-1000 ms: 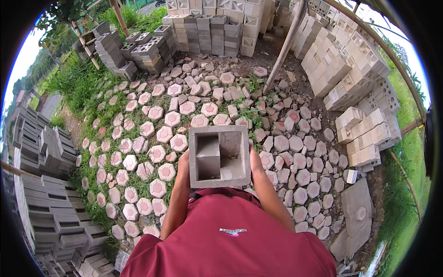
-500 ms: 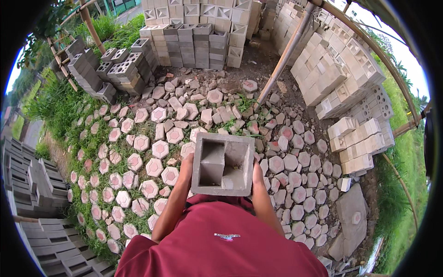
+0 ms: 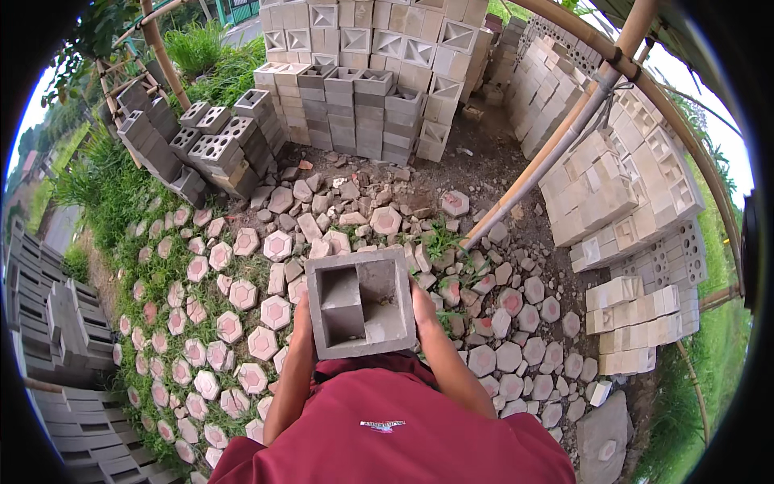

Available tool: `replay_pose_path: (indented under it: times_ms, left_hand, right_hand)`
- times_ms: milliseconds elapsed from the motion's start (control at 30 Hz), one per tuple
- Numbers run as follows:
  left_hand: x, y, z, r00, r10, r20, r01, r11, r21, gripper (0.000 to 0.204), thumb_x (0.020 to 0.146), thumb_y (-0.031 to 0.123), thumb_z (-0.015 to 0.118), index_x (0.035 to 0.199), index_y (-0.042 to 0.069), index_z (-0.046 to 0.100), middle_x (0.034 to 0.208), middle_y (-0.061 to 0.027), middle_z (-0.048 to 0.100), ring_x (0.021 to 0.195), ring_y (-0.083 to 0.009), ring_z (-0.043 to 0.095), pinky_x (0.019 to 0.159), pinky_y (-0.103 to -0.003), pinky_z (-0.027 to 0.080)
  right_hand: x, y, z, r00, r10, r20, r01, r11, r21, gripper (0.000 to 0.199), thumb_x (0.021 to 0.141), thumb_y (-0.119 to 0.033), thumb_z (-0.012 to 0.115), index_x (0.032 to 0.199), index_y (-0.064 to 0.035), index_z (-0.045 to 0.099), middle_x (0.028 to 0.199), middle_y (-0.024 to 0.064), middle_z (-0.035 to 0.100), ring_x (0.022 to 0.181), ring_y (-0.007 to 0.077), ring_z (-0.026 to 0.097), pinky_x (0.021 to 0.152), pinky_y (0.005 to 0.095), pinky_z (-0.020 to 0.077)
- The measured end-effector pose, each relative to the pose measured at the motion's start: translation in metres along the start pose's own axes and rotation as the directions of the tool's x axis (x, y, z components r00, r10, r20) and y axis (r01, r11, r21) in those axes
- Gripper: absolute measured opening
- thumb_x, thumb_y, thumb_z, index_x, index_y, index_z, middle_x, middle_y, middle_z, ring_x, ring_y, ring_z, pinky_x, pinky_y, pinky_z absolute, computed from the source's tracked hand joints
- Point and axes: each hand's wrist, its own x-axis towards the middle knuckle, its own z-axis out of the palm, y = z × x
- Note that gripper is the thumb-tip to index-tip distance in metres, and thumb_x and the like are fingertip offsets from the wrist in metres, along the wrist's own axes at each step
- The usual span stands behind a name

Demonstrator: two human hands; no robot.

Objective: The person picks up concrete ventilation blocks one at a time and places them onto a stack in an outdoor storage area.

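Observation:
A square grey concrete block [image 3: 361, 343] is held up in front of my chest, its hollow face turned up toward me. Stepped inner walls divide the hollow into recesses. My left hand [image 3: 302, 327] presses on the block's left side, and my right hand [image 3: 422, 308] presses on its right side. Most of the fingers are hidden behind and under the block. Below it lies ground set with hexagonal paving stones [image 3: 263, 343].
Ahead stands a wall of stacked blocks [image 3: 343, 109], with grey hollow blocks [image 3: 222, 145] to its left. A bamboo pole [image 3: 556, 157] slants up at the right, before pale block stacks [image 3: 588, 185]. Broken stones [image 3: 347, 194] cover the ground ahead. More grey blocks [image 3: 76, 323] line the left.
The block and both hands have shifted left and slightly down in the view, and the block has tilted a little. The surroundings have shifted too, with the far wall now lower in the picture.

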Motion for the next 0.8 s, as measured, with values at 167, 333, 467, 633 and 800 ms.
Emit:
replay_pose_path:
  times_ms: [167,333,467,633,800]
  left_hand:
    - [0.054,0.034,0.037,0.995,-0.045,-0.088,0.042,0.998,-0.043,0.048,0.091,0.046,0.039,0.110,0.006,0.060,0.091,-0.0091,0.061,0.075,-0.0210,0.059,0.069,-0.035,0.050]
    - [0.128,0.101,0.058,0.994,0.001,-0.113,-0.011,0.996,-0.089,0.047,0.091,0.045,0.040,0.106,0.006,0.060,0.089,-0.0078,0.061,0.075,-0.0196,0.059,0.069,-0.033,0.050]
    - [0.201,0.145,0.061,0.999,0.008,-0.045,-0.009,0.999,-0.031,0.043,0.091,0.045,0.040,0.100,0.008,0.061,0.081,-0.0039,0.058,0.067,-0.0154,0.054,0.059,-0.029,0.045]
    - [0.253,0.213,0.109,0.998,-0.019,-0.067,0.019,1.000,-0.001,0.039,0.092,0.043,0.040,0.089,0.011,0.061,0.070,0.0011,0.054,0.057,-0.0114,0.047,0.048,-0.029,0.036]
    - [0.341,0.216,0.094,0.994,-0.107,0.009,0.106,0.993,0.049,0.041,0.095,0.040,0.040,0.096,0.006,0.064,0.072,-0.0004,0.056,0.061,-0.0110,0.050,0.052,-0.028,0.040]
  right_hand:
    - [0.113,0.013,-0.010,0.995,0.085,0.058,-0.084,0.996,-0.020,0.056,0.093,-0.048,0.047,0.105,0.0031,0.067,0.091,0.0077,0.066,0.083,0.0149,0.059,0.077,0.0259,0.0443]
    - [0.212,-0.016,0.027,0.977,0.025,0.214,-0.078,0.966,0.245,0.054,0.095,-0.046,0.043,0.109,0.0011,0.065,0.095,0.0070,0.066,0.084,0.0130,0.058,0.076,0.0250,0.0451]
    - [0.258,-0.072,0.067,0.986,0.047,0.162,-0.076,0.982,0.175,0.052,0.097,-0.044,0.040,0.110,0.0003,0.064,0.094,0.0052,0.065,0.082,0.0112,0.057,0.075,0.0246,0.0449]
    - [0.325,-0.096,0.073,0.993,0.050,0.106,-0.076,0.966,0.249,0.052,0.098,-0.044,0.037,0.120,-0.0022,0.058,0.105,0.0047,0.063,0.088,0.0134,0.058,0.080,0.0255,0.0462]
    - [0.366,-0.117,0.096,0.985,0.042,0.165,-0.107,0.909,0.403,0.053,0.099,-0.045,0.033,0.129,-0.0043,0.049,0.118,0.0073,0.058,0.102,0.0178,0.057,0.090,0.0317,0.0456]
